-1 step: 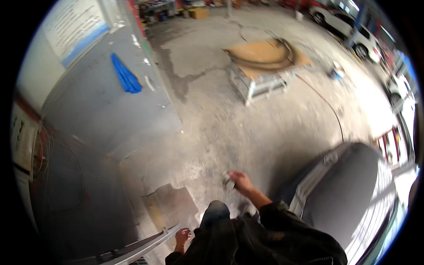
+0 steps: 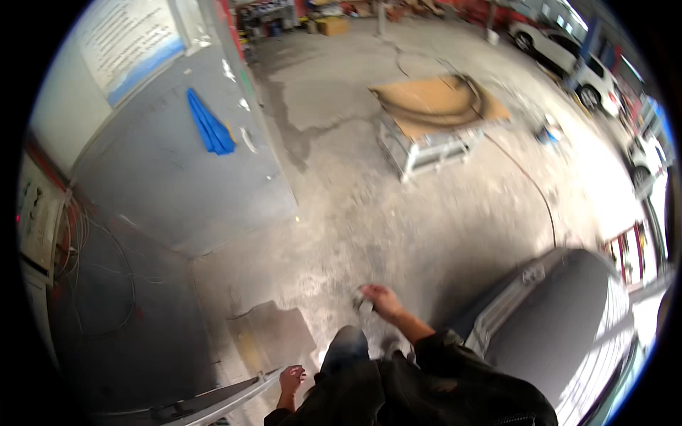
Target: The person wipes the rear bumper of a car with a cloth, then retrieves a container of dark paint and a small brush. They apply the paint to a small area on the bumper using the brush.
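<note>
My right hand [image 2: 384, 302] is held out in front of my body, over the concrete floor. Its fingers are closed around a small, roundish, pale and dark object [image 2: 363, 301], too blurred to name. At my left side hangs my left hand [image 2: 292, 380], its fingers loosely bent and slightly apart, with nothing visible in them. Close beside that hand runs the pale edge of a long panel [image 2: 238, 395]; whether they touch cannot be made out. A flat brown-grey sheet [image 2: 280, 330] lies on the floor just beyond it.
A grey car body part [image 2: 550, 319] stands close on my right. Ahead, a white-framed stand [image 2: 408, 160] carries cardboard [image 2: 419, 96] with a dark curved strip. A hose [image 2: 534, 181] crosses the floor. Left is a grey wall [image 2: 177, 188] with a blue cloth [image 2: 211, 128]. A white car [image 2: 561, 53] stands far right.
The surroundings have shifted slightly down and right in the picture. My right hand sits a little lower and further left, its fingers still round the small object. My left hand is almost unmoved.
</note>
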The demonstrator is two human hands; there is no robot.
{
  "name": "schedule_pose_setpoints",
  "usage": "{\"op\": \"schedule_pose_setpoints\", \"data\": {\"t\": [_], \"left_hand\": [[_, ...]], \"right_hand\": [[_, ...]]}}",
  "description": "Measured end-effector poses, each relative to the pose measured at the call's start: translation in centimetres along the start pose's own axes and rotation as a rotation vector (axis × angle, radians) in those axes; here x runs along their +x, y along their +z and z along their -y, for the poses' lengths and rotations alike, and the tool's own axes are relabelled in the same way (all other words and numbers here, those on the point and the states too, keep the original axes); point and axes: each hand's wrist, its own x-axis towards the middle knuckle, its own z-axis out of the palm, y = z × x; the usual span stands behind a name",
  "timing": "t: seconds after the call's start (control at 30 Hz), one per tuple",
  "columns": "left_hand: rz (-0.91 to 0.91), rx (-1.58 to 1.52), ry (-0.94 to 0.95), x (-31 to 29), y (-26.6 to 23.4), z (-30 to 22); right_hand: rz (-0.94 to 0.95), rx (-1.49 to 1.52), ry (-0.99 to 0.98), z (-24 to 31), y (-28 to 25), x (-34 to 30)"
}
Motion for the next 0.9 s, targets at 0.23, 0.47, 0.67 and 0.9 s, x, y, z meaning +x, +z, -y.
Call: {"op": "schedule_pose_setpoints", "data": {"t": [0.23, 0.47, 0.67, 0.9], "left_hand": [[0.338, -0.617, 0.002, 12.9, 15.5, -28.4], [0.476, -0.326, 0.081, 29.4, 27.1, -50.2], [0.057, 0.167, 0.617, 45.6, 33.1, -66.7], [-0.056, 0.619, 1.115, 65.1, 35.7, -85.2]], "right_hand": [[0.513, -0.241, -0.046, 11.7, 2.7, 14.8], [0.337, -0.371, -0.020, 24.5, -4.4, 31.5], [0.034, 0.013, 0.120, 33.3, -3.0, 49.8], [0.117, -0.196, -0.122, 47.4, -1.1, 76.0]]}}
